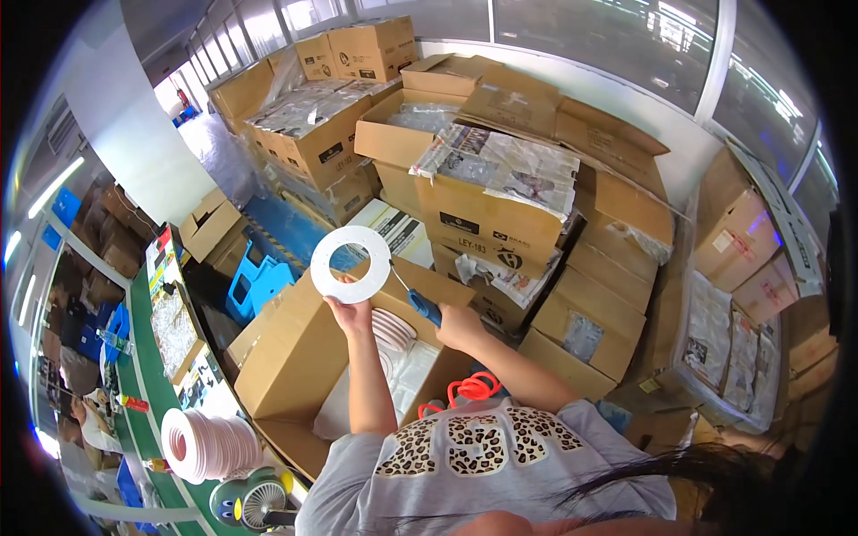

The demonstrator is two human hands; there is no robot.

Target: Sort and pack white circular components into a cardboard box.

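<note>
My left hand (350, 311) is closed on the lower rim of a flat white ring (377, 268) and holds it up, its wide hole facing me. In my right hand (460, 327) is a blue air blow gun (424, 308), its thin nozzle pointing up beside the ring's right edge. Below both hands stands an open cardboard box (290, 357). Inside it are a stack of white rings (391, 330) and translucent plastic bags (416, 373). A red coiled hose (475, 387) hangs in front of my shirt, near my right forearm.
On the green table (134, 357) at left stand a pile of pinkish-white rings (210, 447) and a small fan (264, 502). A blue plastic frame (255, 281) lies beyond the box. Stacked cartons (487, 214) crowd the far side and right. Another person (94, 424) is at far left.
</note>
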